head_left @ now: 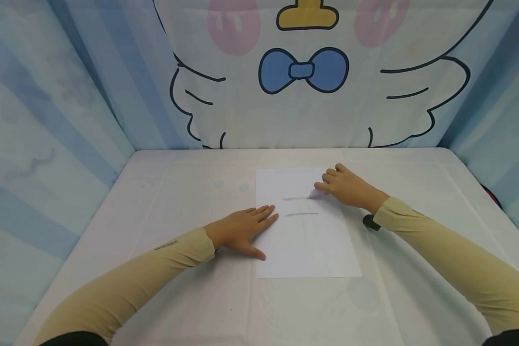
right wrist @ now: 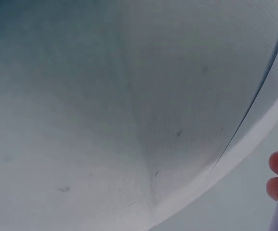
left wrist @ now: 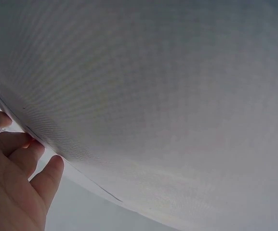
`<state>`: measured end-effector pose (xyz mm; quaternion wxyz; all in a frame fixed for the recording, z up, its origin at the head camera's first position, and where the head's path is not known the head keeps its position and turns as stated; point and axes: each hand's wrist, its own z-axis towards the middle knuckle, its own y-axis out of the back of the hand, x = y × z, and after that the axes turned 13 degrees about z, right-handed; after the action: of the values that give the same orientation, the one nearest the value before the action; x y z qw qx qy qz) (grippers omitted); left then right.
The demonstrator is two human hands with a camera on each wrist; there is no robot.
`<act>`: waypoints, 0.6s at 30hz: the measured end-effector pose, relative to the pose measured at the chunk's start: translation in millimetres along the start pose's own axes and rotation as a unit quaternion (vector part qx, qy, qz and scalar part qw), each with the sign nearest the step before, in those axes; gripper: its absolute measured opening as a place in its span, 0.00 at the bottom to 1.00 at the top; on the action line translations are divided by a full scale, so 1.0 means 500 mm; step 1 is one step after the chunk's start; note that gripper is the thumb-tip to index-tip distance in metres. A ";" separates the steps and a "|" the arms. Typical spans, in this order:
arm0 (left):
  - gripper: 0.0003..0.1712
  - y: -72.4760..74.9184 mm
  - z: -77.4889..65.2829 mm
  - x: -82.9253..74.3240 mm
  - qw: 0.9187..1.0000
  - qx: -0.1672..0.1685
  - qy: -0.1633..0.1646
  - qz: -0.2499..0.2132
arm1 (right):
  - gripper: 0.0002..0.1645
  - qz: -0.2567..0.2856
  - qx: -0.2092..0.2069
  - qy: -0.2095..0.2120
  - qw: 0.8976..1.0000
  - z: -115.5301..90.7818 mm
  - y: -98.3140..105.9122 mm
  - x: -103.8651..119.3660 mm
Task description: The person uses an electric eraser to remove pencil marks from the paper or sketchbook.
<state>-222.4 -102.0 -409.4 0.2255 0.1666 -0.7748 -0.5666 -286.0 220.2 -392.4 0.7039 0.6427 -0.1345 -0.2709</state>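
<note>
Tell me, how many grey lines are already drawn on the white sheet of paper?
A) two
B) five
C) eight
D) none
A: the head view shows two short grey strokes on the paper, one above the other, with the right hand holding a pale purple marker at the end of the upper stroke while the left hand presses flat on the sheet's left edge.

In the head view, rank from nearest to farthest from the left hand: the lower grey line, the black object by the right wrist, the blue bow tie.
From the left hand:
1. Lower grey line, on the paper.
2. Black object, at the right wrist.
3. Blue bow tie, on the backdrop.
</note>
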 end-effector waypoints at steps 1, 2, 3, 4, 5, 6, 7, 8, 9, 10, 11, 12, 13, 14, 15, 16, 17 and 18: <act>0.60 0.000 0.000 0.000 1.000 0.000 0.000 0.002 | 0.15 0.001 -0.001 0.001 1.000 0.000 0.000 0.000; 0.60 0.000 0.000 0.000 1.000 0.000 0.000 0.002 | 0.15 0.001 0.000 0.000 1.000 0.000 0.000 0.000; 0.60 0.001 0.000 -0.001 1.000 0.001 0.000 0.003 | 0.15 0.001 0.001 -0.002 1.000 -0.001 0.000 0.000; 0.60 0.000 0.000 -0.001 1.000 0.001 0.000 0.003 | 0.14 0.000 0.003 -0.005 1.000 0.000 0.000 -0.001; 0.60 0.000 0.000 -0.001 1.000 0.002 0.000 0.003 | 0.14 -0.002 0.006 -0.007 1.000 0.000 0.001 -0.001; 0.60 0.001 0.000 -0.001 1.000 0.002 0.000 0.003 | 0.14 -0.003 0.008 -0.010 1.000 0.001 0.001 -0.001; 0.60 0.001 0.000 -0.001 1.000 0.002 0.000 0.003 | 0.14 -0.003 0.009 -0.012 1.000 0.001 0.001 -0.001; 0.60 0.001 0.000 -0.001 1.000 0.002 -0.001 0.002 | 0.14 -0.004 0.011 -0.013 1.000 0.001 0.001 -0.002; 0.60 0.001 -0.001 -0.001 1.000 0.002 -0.001 0.002 | 0.14 -0.002 0.011 -0.012 1.000 0.001 0.001 -0.001; 0.60 0.001 -0.001 -0.001 1.000 0.001 -0.001 0.001 | 0.15 -0.002 0.011 -0.011 1.000 0.001 0.001 -0.001; 0.60 0.002 -0.001 -0.001 1.000 0.001 -0.002 0.001 | 0.15 -0.002 0.011 -0.010 1.000 0.002 0.001 -0.002; 0.60 0.002 -0.002 -0.001 1.000 0.000 -0.002 0.000 | 0.15 -0.001 0.011 -0.010 1.000 0.002 0.001 -0.002; 0.60 0.002 -0.002 -0.001 1.000 0.000 -0.002 -0.001 | 0.15 0.000 0.010 -0.010 1.000 0.002 0.001 -0.002; 0.60 0.003 -0.002 -0.001 1.000 0.001 -0.002 -0.001 | 0.15 -0.001 0.010 -0.011 1.000 0.002 0.000 -0.002; 0.60 0.003 -0.002 -0.001 1.000 0.001 -0.002 -0.001 | 0.15 -0.001 0.010 -0.011 1.000 0.002 0.000 -0.002; 0.60 0.003 -0.002 -0.001 1.000 0.001 -0.002 -0.001 | 0.15 -0.002 0.009 -0.012 1.000 0.002 0.000 -0.003; 0.60 0.004 -0.002 -0.001 1.000 0.002 -0.002 0.000 | 0.15 -0.002 0.008 -0.011 1.000 0.002 0.000 -0.003; 0.60 0.004 -0.002 0.000 1.000 0.002 -0.002 0.000 | 0.15 -0.002 0.008 -0.010 1.000 0.003 0.000 -0.003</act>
<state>-221.7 -102.0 -407.4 0.2233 0.1661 -0.7762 -0.5658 -288.0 220.1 -391.9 0.6967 0.6457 -0.1424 -0.2782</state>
